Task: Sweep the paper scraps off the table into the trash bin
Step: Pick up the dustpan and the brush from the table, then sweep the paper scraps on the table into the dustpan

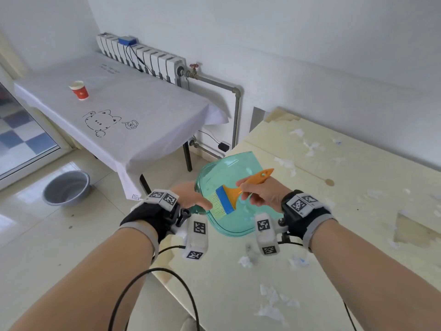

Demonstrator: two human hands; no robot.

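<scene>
My right hand (261, 194) grips the orange handle of a small brush (241, 191) with a blue band and pale bristles, held over a translucent teal dustpan (229, 177). My left hand (191, 195) holds the dustpan at its left edge, level with the corner of the cream table (358, 223). White paper scraps (274, 304) lie scattered over the table, some near the front, others such as a far cluster (310, 145) toward the wall. No trash bin is in view.
A second table with a white cartoon-print cloth (133, 111) stands to the left, with a red paper cup (80, 90) on it. A grey basin (66, 187) sits on the tiled floor. A radiator (143, 56) and pipes line the wall. Cables hang from my wrists.
</scene>
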